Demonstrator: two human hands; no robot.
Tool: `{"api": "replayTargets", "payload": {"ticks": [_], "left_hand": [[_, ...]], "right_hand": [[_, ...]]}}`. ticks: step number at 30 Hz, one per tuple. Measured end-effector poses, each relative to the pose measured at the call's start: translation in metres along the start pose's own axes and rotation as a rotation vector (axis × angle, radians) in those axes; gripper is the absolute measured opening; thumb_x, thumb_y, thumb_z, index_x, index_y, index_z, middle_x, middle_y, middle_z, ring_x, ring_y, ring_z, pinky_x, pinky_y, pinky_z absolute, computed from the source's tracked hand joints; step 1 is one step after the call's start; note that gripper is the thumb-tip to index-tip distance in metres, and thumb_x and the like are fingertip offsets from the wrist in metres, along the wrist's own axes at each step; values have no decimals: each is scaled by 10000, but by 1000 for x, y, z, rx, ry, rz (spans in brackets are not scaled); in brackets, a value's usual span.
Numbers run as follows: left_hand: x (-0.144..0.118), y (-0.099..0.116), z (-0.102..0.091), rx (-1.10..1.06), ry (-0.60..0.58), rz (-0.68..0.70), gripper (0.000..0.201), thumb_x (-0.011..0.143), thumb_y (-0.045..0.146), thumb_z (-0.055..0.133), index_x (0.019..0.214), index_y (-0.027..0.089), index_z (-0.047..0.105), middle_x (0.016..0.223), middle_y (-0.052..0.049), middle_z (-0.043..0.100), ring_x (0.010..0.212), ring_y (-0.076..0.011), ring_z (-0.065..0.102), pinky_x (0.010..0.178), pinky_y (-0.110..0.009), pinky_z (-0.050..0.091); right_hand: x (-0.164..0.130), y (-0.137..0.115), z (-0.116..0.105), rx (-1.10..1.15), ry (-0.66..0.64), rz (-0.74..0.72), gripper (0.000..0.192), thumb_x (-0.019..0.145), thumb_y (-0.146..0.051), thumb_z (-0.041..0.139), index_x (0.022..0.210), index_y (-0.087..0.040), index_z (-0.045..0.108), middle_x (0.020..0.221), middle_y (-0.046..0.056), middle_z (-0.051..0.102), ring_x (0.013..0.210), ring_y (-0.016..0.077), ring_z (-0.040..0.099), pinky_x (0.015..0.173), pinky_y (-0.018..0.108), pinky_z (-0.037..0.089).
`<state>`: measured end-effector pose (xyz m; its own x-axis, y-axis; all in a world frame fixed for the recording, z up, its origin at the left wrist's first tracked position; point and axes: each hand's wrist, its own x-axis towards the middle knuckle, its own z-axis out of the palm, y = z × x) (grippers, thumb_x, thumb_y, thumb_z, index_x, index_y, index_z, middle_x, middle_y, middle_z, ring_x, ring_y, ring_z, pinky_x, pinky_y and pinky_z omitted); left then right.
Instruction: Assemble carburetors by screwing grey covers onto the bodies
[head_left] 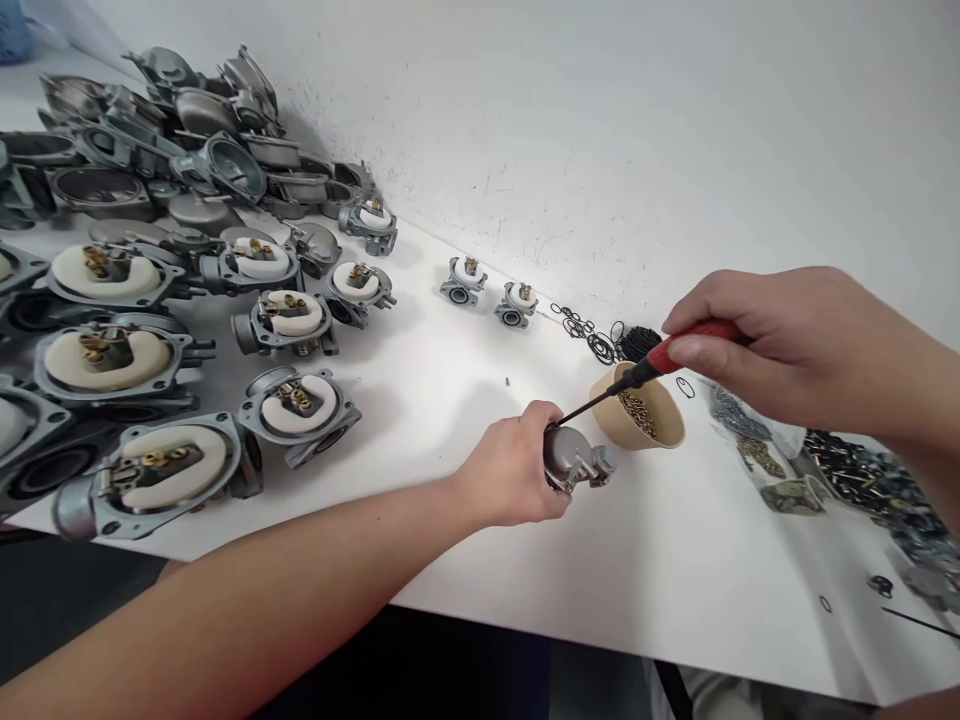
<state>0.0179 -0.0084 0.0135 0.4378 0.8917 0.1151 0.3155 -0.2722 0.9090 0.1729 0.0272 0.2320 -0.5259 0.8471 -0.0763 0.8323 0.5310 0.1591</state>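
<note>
My left hand [511, 468] is closed around a small grey metal carburetor [571, 455], holding it just over the white table. In my right hand [780, 345] is a screwdriver [660, 358] with a red and black handle, gripped between thumb and fingers. Its thin dark shaft slants down to the left, and the tip meets the upper edge of the carburetor near my left fingers. Whether the tip sits in a screw cannot be made out. Right behind the carburetor stands a tan bowl [671, 436] with small brass-coloured parts inside.
Open carburetor bodies with white floats [105, 360] fill the left side, a pile of metal bowls [202, 110] behind them. Two small carburetor bodies [463, 280] stand near the wall. Black rubber rings [600, 347] lie beside the tan bowl; loose screws [840, 470] and fittings spread at right.
</note>
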Motion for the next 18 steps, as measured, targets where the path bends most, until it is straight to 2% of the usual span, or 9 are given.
{"api": "replayTargets", "payload": {"ticks": [2, 4, 8, 11, 13, 15, 18], "left_hand": [[0, 0, 0, -1, 1, -2, 690, 626, 341, 687, 1251, 194, 434, 860, -57, 668, 761, -275, 664, 583, -311, 477], [0, 0, 0, -2, -1, 5, 689, 621, 343, 691, 1245, 196, 439, 868, -58, 669, 761, -275, 661, 592, -318, 480], [1, 0, -1, -8, -2, 9, 691, 616, 332, 690, 1245, 198, 439, 863, -53, 663, 753, -272, 658, 587, -318, 474], [1, 0, -1, -21, -1, -8, 674, 614, 323, 694, 1228, 198, 445, 858, -52, 663, 742, -267, 657, 577, -313, 476], [0, 0, 0, -25, -2, -14, 664, 609, 314, 700, 1214, 204, 450, 856, -46, 662, 735, -260, 655, 572, -308, 476], [0, 0, 0, -25, 3, -17, 658, 608, 304, 700, 1209, 209, 449, 853, -41, 661, 731, -253, 651, 574, -304, 476], [-1, 0, 1, -23, 2, -26, 662, 613, 306, 699, 1216, 210, 441, 847, -39, 659, 731, -253, 650, 570, -304, 476]], "right_hand": [[0, 1, 0, 10, 31, 14, 269, 869, -459, 491, 944, -226, 603, 769, 34, 663, 611, 178, 565, 538, 309, 396], [-1, 2, -1, 77, -7, -16, 281, 863, -452, 509, 1008, -230, 601, 880, 48, 681, 667, 185, 587, 558, 313, 419], [-1, 3, -1, -18, -20, 17, 271, 888, -462, 479, 880, -225, 609, 714, 23, 646, 594, 180, 558, 549, 317, 393], [0, 6, 1, 39, 15, -41, 249, 873, -428, 512, 977, -224, 609, 826, 32, 673, 643, 178, 589, 548, 302, 413], [1, 7, 2, 68, 38, -96, 231, 870, -413, 520, 937, -217, 622, 776, 22, 667, 613, 162, 582, 536, 288, 412], [1, 8, 4, 25, 70, -72, 233, 865, -421, 528, 874, -210, 625, 695, 9, 652, 565, 155, 566, 507, 278, 393], [1, 10, 6, 48, 85, -62, 230, 853, -395, 528, 954, -215, 628, 802, 21, 693, 626, 168, 610, 507, 272, 410]]}}
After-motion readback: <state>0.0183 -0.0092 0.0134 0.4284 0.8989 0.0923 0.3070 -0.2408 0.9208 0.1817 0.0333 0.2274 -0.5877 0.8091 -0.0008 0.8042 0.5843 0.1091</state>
